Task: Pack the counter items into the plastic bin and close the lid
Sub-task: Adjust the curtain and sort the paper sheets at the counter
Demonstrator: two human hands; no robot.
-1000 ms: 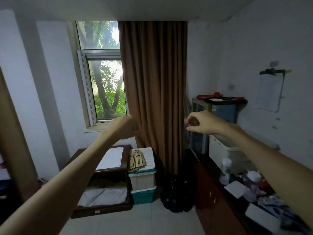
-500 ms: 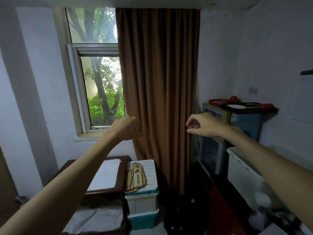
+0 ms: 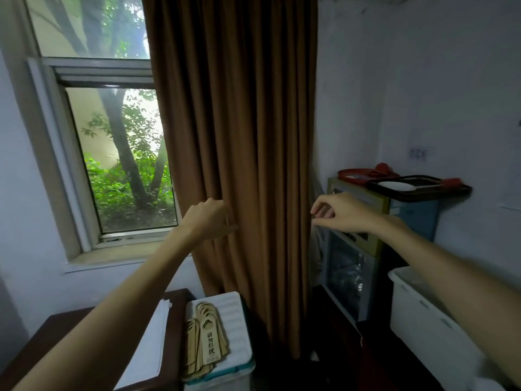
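Brown curtain (image 3: pixel 242 153) — white bin (image 3: pixel 428 331) — red tray (image 3: pixel 363 174).

Open air between both raised arms; brown curtain (image 3: pixel 234 136) and white bin (image 3: pixel 423 331) block ahead and right.
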